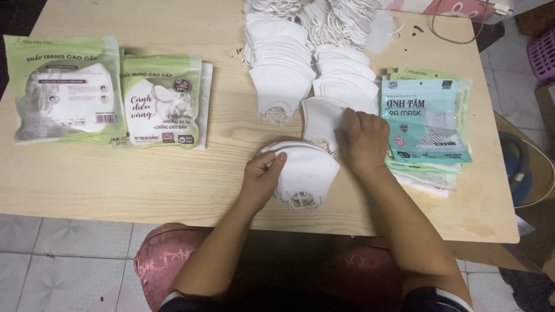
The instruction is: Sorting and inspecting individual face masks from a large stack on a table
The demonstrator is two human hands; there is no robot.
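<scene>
A small stack of folded white face masks [303, 173] lies near the front edge of a light wooden table [144, 185]. My left hand [263, 173] grips the stack's left edge with thumb and fingers. Palm down, my right hand [363, 138] rests on the nearest mask of a row of white masks [341, 92] that runs away from me. A second overlapping row of white masks [277, 69] lies just left of it. Loose masks with tangled ear loops [329, 17] are heaped at the table's far edge.
Two filled green-and-white mask packets [63, 89] [162, 101] lie at the table's left. A pile of empty teal and green bags [428, 124] sits right of my right hand. Tiled floor, a purple basket [543, 55] and cables [529, 167] are off the right edge.
</scene>
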